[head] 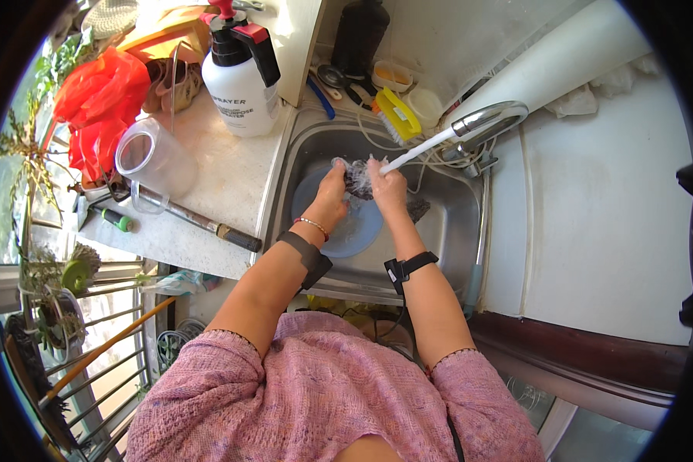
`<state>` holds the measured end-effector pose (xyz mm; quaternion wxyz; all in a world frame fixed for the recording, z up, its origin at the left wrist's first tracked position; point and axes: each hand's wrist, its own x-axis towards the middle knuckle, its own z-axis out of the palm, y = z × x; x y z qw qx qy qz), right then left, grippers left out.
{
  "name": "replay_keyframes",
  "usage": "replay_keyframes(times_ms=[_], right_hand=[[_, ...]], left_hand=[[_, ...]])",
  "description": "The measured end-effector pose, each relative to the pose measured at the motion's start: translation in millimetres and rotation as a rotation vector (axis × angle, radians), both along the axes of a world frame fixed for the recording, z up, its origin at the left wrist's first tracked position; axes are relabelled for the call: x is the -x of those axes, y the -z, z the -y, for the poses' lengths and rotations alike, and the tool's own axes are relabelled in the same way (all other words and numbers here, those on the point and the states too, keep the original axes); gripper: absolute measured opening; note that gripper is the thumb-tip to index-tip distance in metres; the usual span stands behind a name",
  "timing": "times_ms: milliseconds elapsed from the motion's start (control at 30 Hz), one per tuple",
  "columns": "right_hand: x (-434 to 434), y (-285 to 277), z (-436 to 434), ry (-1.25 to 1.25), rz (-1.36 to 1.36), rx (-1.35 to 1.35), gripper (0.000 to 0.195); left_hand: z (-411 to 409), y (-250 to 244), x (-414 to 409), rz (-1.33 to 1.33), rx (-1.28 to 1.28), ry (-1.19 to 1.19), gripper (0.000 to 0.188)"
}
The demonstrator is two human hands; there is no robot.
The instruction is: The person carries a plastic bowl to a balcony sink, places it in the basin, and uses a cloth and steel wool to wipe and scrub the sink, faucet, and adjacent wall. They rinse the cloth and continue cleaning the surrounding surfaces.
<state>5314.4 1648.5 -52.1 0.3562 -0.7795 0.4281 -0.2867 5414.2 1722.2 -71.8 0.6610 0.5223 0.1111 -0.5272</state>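
Observation:
Both my hands grip a dark, wet, soft-looking thing (358, 180), perhaps a cloth, over a blue basin (352, 245) in the stainless steel sink (453, 242). Its far side is my left hand's (330, 193) opposite: that hand holds the left end, and my right hand (388, 186) has the right end. A strong stream from the chrome faucet (491, 121) strikes at my right hand, and water splashes over the dark thing. Cloudy water shows in the basin. Partly hidden behind my right forearm, another dark textured piece (418, 209) lies in the sink.
A yellow scrub brush (401, 112) and a blue-handled tool (321, 99) lie behind the sink. On the left counter stand a white pump sprayer (239, 95) and a clear plastic jug (164, 159). A rod with a dark grip (237, 235) points toward the sink's edge.

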Motion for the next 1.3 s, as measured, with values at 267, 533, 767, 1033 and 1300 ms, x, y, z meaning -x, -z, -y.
replay_keyframes(times_ms=[267,533,767,1033,1300], right_hand=[[25.8,33.8,-13.4,-0.071,0.057,-0.377,0.024],[26.4,14.8,13.4,0.158,0.117,-0.549,0.013],[14.5,-1.7,8.4,0.048,0.136,-1.061,0.054],[-1.3,-30.2,-11.1,0.114,0.263,-0.974,0.039],[-1.7,-4.1,-67.5,-0.183,0.03,-0.316,0.037]], left_hand=[[2.7,16.0,-18.8,-0.386,0.35,-0.118,0.041],[-13.4,9.4,-23.4,-0.178,0.307,0.047,0.044],[-16.2,32.4,-22.7,-0.398,0.228,0.099,0.048],[-25.4,7.2,-21.9,-0.273,-0.197,-0.03,0.05],[-6.4,104.8,-16.3,-0.684,0.542,0.198,0.043]])
